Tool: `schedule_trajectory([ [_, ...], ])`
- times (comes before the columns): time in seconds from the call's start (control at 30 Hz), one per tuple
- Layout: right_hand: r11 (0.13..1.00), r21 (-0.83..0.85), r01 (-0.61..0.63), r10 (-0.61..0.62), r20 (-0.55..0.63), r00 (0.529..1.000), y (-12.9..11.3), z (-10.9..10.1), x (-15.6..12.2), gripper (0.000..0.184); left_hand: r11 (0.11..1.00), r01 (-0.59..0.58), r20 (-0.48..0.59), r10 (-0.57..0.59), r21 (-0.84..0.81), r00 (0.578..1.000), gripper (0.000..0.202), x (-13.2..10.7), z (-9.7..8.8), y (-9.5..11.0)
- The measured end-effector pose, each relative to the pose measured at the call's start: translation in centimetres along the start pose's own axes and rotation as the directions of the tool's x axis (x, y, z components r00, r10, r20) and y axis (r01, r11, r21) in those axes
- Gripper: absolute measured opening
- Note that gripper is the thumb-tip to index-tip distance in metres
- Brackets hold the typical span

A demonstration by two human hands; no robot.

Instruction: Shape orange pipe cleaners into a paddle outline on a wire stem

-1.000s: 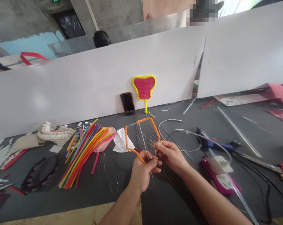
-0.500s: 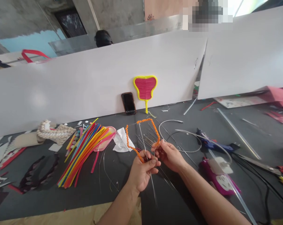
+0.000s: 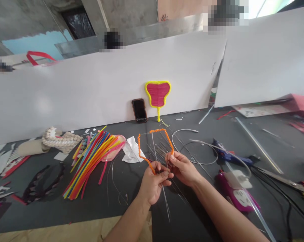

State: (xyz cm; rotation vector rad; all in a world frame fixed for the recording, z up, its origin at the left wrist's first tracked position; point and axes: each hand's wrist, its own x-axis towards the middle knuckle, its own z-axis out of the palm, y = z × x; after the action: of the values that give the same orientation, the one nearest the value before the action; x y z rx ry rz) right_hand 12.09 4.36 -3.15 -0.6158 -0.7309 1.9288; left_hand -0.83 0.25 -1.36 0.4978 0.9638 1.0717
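My left hand [image 3: 155, 181] pinches the lower end of a wire frame [image 3: 139, 148] wrapped in twisted orange strip. Thin bare wires [image 3: 166, 201] run down through its fingers, and one rises through the frame's middle to the top edge. At the frame's lower right side, my right hand [image 3: 183, 168] is closed with thumb and finger on the orange wrapping. A stretch of the frame's top left is bare wire. Behind it, a hand fan [image 3: 158, 95] with a magenta face and yellow border leans on the white board. Loose thin wires [image 3: 163, 148] lie beyond my hands.
A phone [image 3: 139, 111] leans by the fan. Left lie colourful pipe cleaners or strips [image 3: 91, 164], white tissue [image 3: 132, 150] and a dark headband [image 3: 43, 183]. Right are coiled wire [image 3: 207, 163], a blue glue gun [image 3: 232, 156], a magenta power strip [image 3: 239, 195], scissors [image 3: 283, 178] and clear sticks [image 3: 259, 144].
The view has shifted slightly, so the scene sits a little further right. Both hands keep nearly the same hold on the orange frame; the right fingers have moved slightly.
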Motion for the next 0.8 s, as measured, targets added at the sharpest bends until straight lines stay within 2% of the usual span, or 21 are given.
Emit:
schedule_trajectory([
  [0.13,0.999,-0.044,-0.001,0.001,0.004,1.0,-0.2,-0.2,0.0,0.022,0.999,-0.005,0.02,0.004,0.037,1.0,0.04,0.1,-0.2,0.3],
  [0.3,0.996,-0.087,-0.022,0.013,-0.101,0.995,-0.9,-0.5,0.0,0.031,0.989,-0.062,-0.013,0.064,0.134,0.998,0.034,0.3,-0.5,0.6],
  [0.5,0.972,-0.225,-0.061,0.038,-0.106,0.994,-0.6,-0.5,0.0,0.024,0.981,-0.073,-0.032,0.08,0.179,0.996,0.032,0.5,-0.7,0.5],
  [0.67,0.983,-0.172,-0.056,0.042,-0.084,0.996,-0.5,-0.8,0.1,0.023,0.994,-0.026,0.067,0.019,0.11,0.998,0.028,0.7,-1.3,0.8],
  [0.8,0.992,-0.113,-0.055,0.045,-0.091,0.995,-0.6,-0.5,0.1,0.022,0.992,-0.042,0.038,0.037,0.122,0.999,0.026,0.9,-1.9,1.1],
])
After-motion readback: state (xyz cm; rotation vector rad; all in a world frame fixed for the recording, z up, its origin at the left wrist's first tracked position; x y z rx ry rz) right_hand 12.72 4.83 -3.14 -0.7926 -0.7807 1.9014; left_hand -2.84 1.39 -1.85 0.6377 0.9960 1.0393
